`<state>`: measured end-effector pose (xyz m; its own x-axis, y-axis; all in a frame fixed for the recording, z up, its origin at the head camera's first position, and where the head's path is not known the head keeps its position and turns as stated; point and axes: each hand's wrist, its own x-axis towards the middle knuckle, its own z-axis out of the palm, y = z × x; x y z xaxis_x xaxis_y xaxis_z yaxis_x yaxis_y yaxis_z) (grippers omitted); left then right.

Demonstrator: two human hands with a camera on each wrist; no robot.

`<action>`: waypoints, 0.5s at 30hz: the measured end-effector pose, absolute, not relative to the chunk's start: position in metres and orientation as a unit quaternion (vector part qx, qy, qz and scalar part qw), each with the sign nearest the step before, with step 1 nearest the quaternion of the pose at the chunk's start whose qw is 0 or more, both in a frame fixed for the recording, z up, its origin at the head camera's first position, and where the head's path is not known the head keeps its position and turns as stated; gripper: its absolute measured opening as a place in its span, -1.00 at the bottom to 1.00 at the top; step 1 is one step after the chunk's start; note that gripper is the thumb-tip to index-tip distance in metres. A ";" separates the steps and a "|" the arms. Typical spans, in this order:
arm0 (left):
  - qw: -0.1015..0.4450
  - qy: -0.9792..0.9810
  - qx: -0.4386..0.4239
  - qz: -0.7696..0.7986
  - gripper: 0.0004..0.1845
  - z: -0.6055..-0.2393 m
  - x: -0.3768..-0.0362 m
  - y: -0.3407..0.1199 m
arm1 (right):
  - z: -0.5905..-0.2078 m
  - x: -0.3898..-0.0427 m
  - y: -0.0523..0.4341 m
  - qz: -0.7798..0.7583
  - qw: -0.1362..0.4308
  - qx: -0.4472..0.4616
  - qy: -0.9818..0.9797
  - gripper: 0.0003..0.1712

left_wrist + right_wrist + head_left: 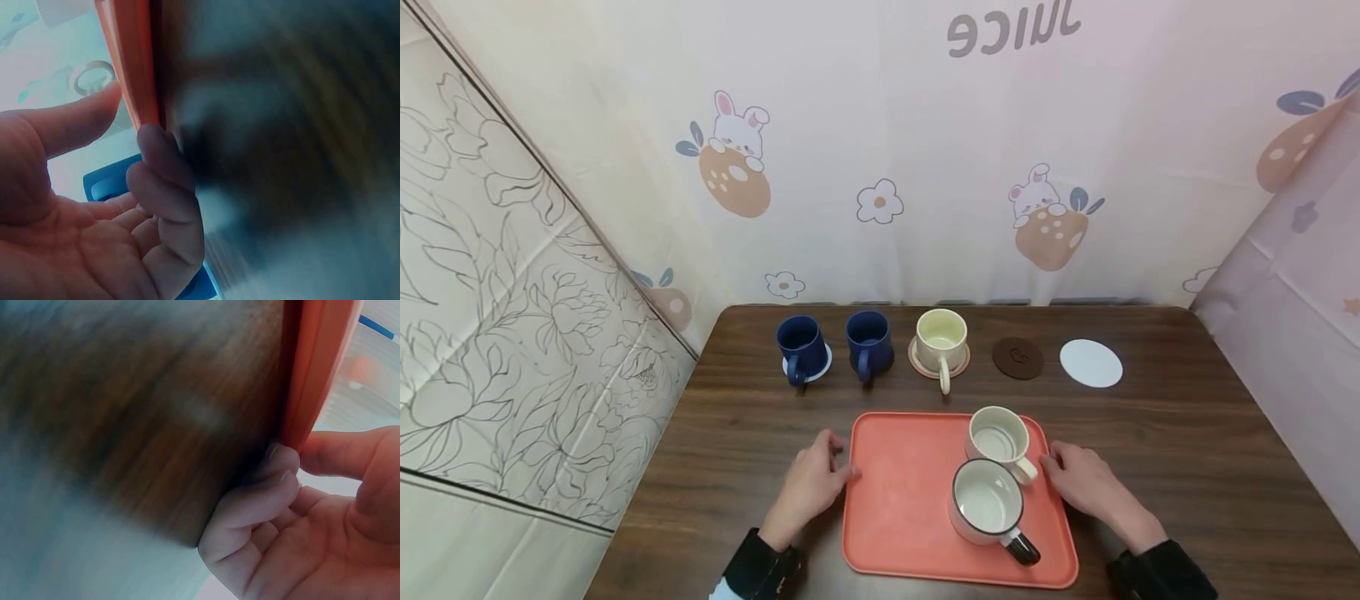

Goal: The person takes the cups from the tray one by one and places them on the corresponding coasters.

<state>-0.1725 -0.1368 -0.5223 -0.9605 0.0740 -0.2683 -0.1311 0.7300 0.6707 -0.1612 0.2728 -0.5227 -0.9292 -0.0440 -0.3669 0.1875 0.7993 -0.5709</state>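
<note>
An orange tray (910, 500) lies on the dark wooden surface (1187, 450) directly in front of the person, its long axis running away from them, with one hand at each long side. The left hand (811, 483) is at the tray's left rim near the far corner; in the left wrist view its fingers (164, 181) curl under the rim while the thumb reaches over the top, so this grip looks closed on the tray's edge. The right hand (1086, 483) meets the right rim opposite it; in the right wrist view its fingertips (275, 464) tuck beneath the rim with the thumb just above, again pinching the edge.

The tray lies between the two grips, each hand about equally near its own side. On its right half stand a cream mug (997, 437) and, nearer the person, a larger white mug with a dark rim and handle (988, 502); the two stand close together.

Beyond the tray a row runs across the surface: two navy mugs (801, 343) (868, 340) and a pale yellow mug (941, 337), each on a coaster, then a bare brown coaster (1018, 357) and a white coaster (1091, 363).
</note>
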 end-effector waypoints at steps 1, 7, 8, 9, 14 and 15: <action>0.145 0.921 -0.017 0.360 -0.57 -0.523 -0.172 -0.136 | -0.522 -0.161 0.272 -0.317 0.187 0.041 0.929 -0.76; 0.149 0.923 0.005 0.355 -0.60 -0.526 -0.166 -0.133 | -0.522 -0.159 0.272 -0.324 0.188 0.048 0.926 -0.76; 0.149 0.922 0.010 0.357 -0.61 -0.526 -0.165 -0.132 | -0.522 -0.158 0.272 -0.325 0.184 0.047 0.927 -0.76; 0.149 0.922 0.015 0.358 -0.61 -0.526 -0.164 -0.132 | -0.522 -0.158 0.272 -0.325 0.179 0.047 0.927 -0.76; 0.163 0.920 0.017 0.357 -0.54 -0.525 -0.163 -0.129 | -0.522 -0.154 0.272 -0.334 0.146 0.050 0.930 -0.83; 0.165 0.920 0.017 0.356 -0.50 -0.525 -0.163 -0.129 | -0.521 -0.152 0.272 -0.337 0.139 0.053 0.930 -0.84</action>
<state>-0.1629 -0.1292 -0.5253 -0.9449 0.1484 -0.2918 -0.0865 0.7466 0.6597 -0.1520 0.2719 -0.5211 -0.9558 0.0057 -0.2940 0.1928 0.7669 -0.6121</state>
